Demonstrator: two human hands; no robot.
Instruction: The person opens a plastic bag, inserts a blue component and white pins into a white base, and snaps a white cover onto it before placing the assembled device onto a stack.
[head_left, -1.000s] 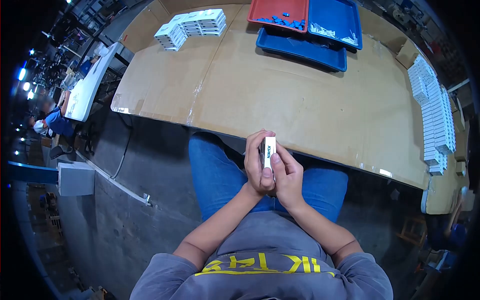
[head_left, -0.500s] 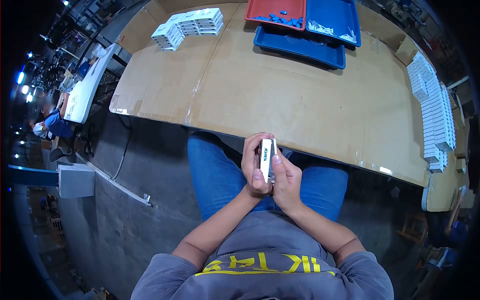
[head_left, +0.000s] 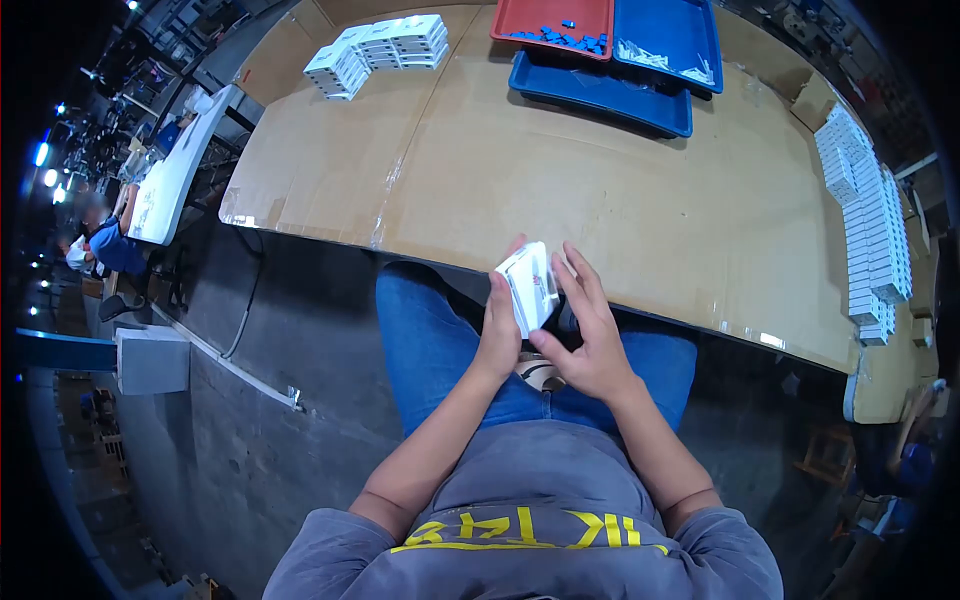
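A small white box [head_left: 528, 285] with faint printing on its face is held over my lap, in front of the table edge. My left hand [head_left: 500, 335] grips its left side, thumb along the edge and a fingertip showing behind the top. On the other side, my right hand [head_left: 597, 350] has its fingers stretched out and apart beside the box. Its thumb tip is at the box's lower right corner.
The cardboard-covered table [head_left: 520, 190] bears stacked white boxes [head_left: 375, 55] at the back left and more stacks [head_left: 870, 230] along the right. A red tray [head_left: 550, 15] holds small blue pieces. A blue tray [head_left: 670, 35] holds white pieces; another blue tray [head_left: 600, 100] sits in front. A seated person [head_left: 115, 240] is far left.
The box has turned from its narrow lettered side to a broader face and risen slightly. My right hand has loosened from around it, its fingers spreading apart to the right.
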